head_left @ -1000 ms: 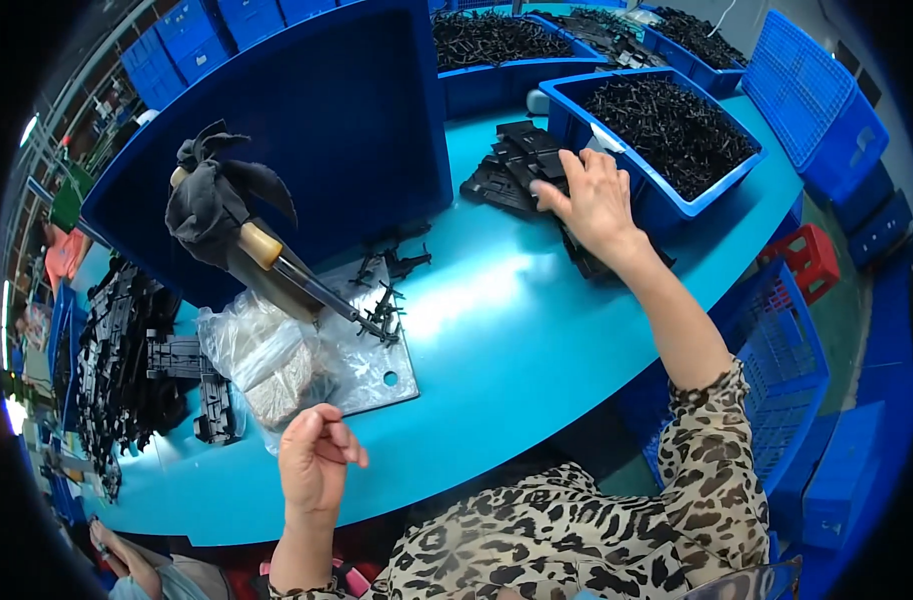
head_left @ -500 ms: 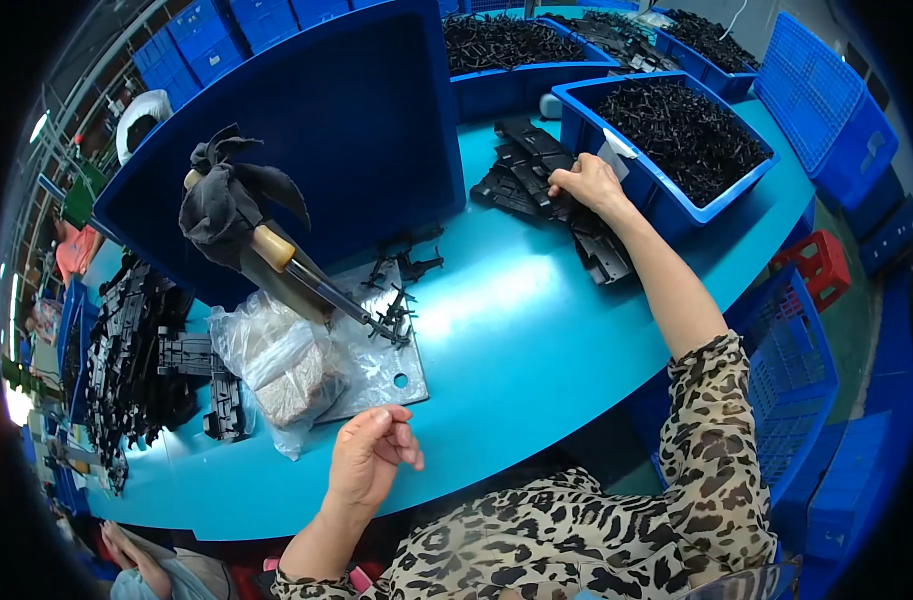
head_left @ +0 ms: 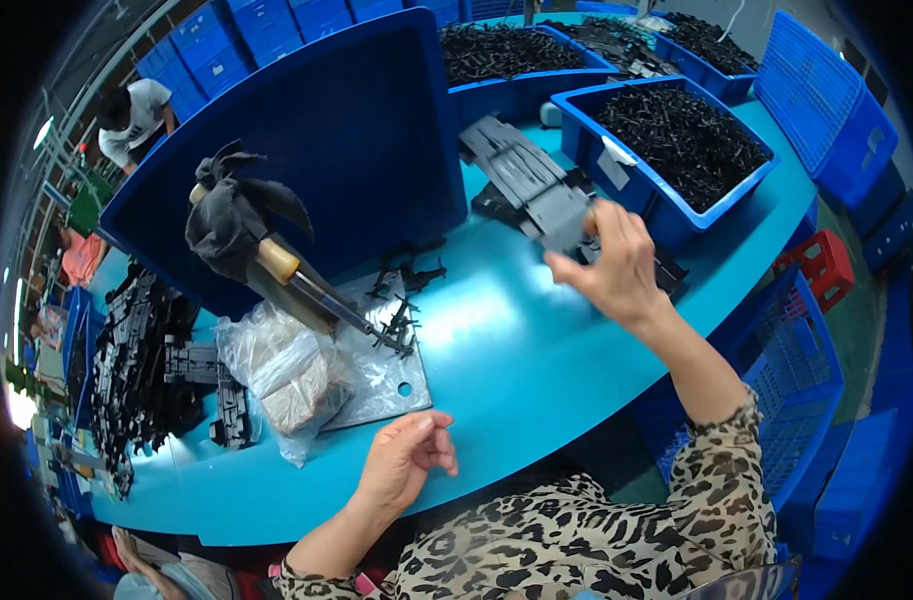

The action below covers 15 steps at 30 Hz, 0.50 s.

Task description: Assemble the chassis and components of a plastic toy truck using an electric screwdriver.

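The right hand point(head_left: 622, 268) is at the right of the tabletop point(head_left: 497, 410), its fingers clamped on the near end of a flat dark-grey plastic part point(head_left: 532, 180), with the thumb on the near side. The part slants from the hand toward the far left, above other dark parts point(head_left: 495, 205), and is slightly blurred. Just beyond and to the right is a blue bin point(head_left: 712, 210) heaped with thin black pieces point(head_left: 677, 140).

The left hand point(head_left: 407, 460) is over the near edge of the tabletop, fingers curled together toward the palm, thumb beside the forefinger. Near it, to the left, a bagged block point(head_left: 295, 385) in clear plastic rests partly on a metal plate point(head_left: 387, 392). Small branched black pieces point(head_left: 399, 325) lie at the plate's far side, beside the tip of a yellow-handled tool point(head_left: 279, 260) with grey cloth point(head_left: 227, 215) at its far end. Farther left is a pile of black parts point(head_left: 142, 370).
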### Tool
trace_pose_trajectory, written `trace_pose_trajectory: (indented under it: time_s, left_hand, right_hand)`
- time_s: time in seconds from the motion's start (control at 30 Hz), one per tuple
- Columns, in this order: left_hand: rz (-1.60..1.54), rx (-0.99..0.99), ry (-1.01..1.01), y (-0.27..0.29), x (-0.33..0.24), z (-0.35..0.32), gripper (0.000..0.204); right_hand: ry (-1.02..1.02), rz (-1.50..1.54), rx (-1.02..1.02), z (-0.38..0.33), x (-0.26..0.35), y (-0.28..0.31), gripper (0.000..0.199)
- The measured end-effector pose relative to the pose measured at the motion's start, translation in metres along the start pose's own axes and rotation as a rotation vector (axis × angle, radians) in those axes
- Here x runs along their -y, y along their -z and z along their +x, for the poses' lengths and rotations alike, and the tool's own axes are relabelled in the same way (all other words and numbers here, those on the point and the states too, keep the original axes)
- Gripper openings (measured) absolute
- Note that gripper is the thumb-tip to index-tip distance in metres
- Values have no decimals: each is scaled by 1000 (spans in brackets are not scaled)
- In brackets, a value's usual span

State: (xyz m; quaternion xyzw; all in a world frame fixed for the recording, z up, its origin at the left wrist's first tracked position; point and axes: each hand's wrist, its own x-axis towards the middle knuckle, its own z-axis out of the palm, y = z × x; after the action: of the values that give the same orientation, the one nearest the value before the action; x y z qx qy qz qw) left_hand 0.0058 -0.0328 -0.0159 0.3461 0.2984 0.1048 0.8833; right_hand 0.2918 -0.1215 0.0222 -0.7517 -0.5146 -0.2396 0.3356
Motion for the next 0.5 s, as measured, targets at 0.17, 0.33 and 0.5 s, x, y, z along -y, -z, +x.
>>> trace_pose_trajectory:
  time_s: [0.17, 0.33, 0.5]
  left_hand:
    - [45, 48, 36, -15, 1, 21, 29]
    - [41, 71, 53, -23, 7, 31, 38]
    - [-210, -24, -142, -26, 10, 36, 34]
  right_hand:
    - [73, 27, 72, -49, 13, 31, 40]
    - [216, 171, 120, -71, 27, 43, 49]
    - [277, 410, 249, -96, 43, 44, 55]
